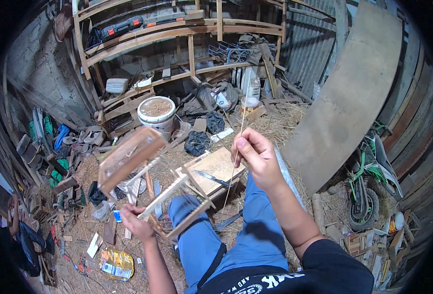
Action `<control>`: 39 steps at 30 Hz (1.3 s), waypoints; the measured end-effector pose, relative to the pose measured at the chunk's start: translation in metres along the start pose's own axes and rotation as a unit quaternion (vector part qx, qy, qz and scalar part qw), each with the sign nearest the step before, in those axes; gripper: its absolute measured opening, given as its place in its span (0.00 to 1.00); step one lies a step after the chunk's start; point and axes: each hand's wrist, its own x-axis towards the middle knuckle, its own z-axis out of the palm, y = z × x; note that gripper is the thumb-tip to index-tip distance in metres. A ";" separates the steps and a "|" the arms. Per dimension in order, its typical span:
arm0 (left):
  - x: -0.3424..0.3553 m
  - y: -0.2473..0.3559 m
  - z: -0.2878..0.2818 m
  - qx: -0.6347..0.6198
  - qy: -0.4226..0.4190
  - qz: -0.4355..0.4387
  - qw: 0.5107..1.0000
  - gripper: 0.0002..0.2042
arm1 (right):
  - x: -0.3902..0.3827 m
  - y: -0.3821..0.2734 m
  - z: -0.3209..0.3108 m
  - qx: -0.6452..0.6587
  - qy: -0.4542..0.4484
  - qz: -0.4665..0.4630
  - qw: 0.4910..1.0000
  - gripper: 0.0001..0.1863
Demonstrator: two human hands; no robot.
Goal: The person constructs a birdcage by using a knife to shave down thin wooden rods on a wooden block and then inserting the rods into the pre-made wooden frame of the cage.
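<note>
My left hand (135, 221) grips the lower end of a small frame of wooden slats and thin sticks (150, 179), held tilted up to the left above my knees. My right hand (256, 156) is raised to the right of it and pinches a long thin bamboo stick (239, 131) between thumb and fingers; the stick runs from above the hand down toward the frame. A knife (211, 178) lies on a flat wooden board (219, 166) just beyond my blue-trousered legs.
A white bucket filled with sawdust (156, 113) stands under wooden shelving (177, 34). A large plywood sheet (354, 93) leans at the right, with a small green motorbike (371, 186) beside it. Straw, scraps, bags and tools litter the floor.
</note>
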 end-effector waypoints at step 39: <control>0.014 -0.252 -0.108 0.331 -0.289 0.020 0.898 0.09 | 0.025 0.190 0.067 -0.050 -0.068 0.282 0.956 0.09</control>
